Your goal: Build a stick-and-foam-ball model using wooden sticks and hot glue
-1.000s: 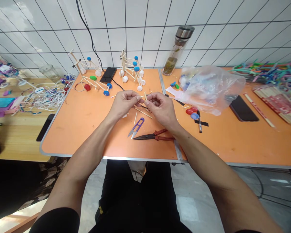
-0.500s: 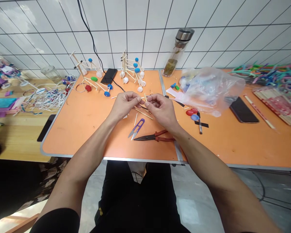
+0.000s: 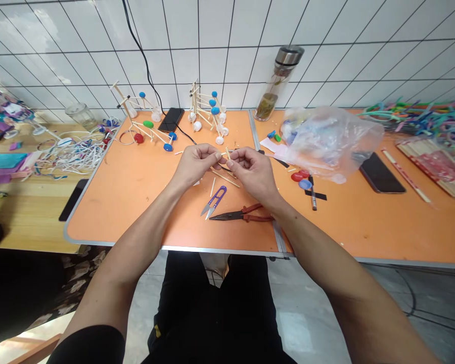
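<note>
My left hand and my right hand are raised just above the orange table top, fingertips close together. Both pinch thin wooden sticks, which cross between them; the fingers hide part of the wood. Just below my hands lie loose wooden sticks. Nearer me are purple-handled thread snips and red-handled pliers. Farther off stand two stick models with bottle caps.
A plastic bag, a steel-capped glass bottle, and phones sit on the table. Coloured caps lie right of my hands. Paper strips cover a wooden table at left.
My hands stay nearly still, pinching the sticks. The whole scene shifts slightly downward in view as my head tilts.
</note>
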The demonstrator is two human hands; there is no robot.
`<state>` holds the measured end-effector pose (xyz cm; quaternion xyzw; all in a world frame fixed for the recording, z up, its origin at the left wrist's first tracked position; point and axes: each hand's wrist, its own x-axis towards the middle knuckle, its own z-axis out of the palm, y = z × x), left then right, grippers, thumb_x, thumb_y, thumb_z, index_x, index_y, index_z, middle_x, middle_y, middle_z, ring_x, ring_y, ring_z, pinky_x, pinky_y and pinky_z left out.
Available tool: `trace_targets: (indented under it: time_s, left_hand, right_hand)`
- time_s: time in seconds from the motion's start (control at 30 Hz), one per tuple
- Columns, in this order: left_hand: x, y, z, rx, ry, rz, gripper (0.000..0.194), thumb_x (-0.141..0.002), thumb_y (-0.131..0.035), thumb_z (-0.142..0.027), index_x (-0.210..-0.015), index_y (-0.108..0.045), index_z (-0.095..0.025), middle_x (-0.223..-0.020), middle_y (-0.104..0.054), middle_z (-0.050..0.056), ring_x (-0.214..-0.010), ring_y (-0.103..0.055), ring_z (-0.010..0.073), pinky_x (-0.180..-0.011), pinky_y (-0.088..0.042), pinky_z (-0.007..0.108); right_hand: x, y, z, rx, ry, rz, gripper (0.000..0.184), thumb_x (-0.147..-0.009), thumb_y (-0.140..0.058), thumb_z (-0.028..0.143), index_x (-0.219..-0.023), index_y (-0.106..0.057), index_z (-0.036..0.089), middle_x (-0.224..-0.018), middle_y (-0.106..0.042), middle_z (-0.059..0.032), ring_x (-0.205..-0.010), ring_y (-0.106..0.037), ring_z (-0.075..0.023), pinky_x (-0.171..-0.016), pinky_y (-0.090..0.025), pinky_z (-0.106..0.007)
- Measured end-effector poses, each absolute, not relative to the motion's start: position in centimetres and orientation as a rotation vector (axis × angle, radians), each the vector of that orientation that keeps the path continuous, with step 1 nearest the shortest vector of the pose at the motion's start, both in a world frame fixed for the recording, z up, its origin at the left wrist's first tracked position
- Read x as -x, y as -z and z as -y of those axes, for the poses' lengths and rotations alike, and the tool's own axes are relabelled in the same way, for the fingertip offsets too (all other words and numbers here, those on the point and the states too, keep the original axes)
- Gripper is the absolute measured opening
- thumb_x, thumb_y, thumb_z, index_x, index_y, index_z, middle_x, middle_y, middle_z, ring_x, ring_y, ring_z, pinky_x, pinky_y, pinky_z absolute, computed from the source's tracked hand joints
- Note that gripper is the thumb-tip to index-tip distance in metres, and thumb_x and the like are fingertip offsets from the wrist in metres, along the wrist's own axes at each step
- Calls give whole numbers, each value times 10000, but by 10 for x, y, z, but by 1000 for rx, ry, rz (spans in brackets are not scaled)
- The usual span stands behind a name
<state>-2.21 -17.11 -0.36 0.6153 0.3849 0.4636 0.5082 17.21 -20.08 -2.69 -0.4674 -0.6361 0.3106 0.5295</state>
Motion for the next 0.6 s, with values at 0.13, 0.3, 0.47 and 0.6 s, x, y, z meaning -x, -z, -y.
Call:
trace_targets:
  time_s: [0.13,0.3,0.47,0.6]
  left_hand:
    - [22,3,172,-1485,-1110,-945,348,-782,-902,-481,-824,-767,-163,-849,-846,93,-698,-760,159,-628,-539,244]
    - [22,2,173,-1486,-1101,-967,338,-793,-896,-477,-831,-770,-166,-861,-851,95,-705,-763,162,-621,-530,243]
    - [22,3,172,-1484,-1108,-946,338,-794,-904,-478,-826,-770,-169,-863,-851,93,-701,-757,157,-632,-542,248]
    - [23,4,172,-1487,-1114,-927,361,-805,-910,-501,-838,-770,-170,-873,-852,91,-704,-756,157,-643,-551,253]
  right_hand:
    - [-172,28,201,1112,-739,1519,485,-876,-857,701,-908,-724,236,-815,-715,-12,-678,-585,-149,-654,-493,-327]
    - [-172,28,200,1126,-745,1514,519,-856,-858,738,-908,-727,239,-826,-723,-18,-685,-590,-157,-652,-494,-332]
    - [-172,28,200,1127,-745,1505,560,-830,-857,783,-909,-734,241,-831,-736,-20,-683,-591,-159,-644,-497,-331]
    - [-172,28,200,1113,-740,1513,542,-841,-855,766,-906,-734,242,-825,-734,-16,-671,-578,-155,-646,-492,-332]
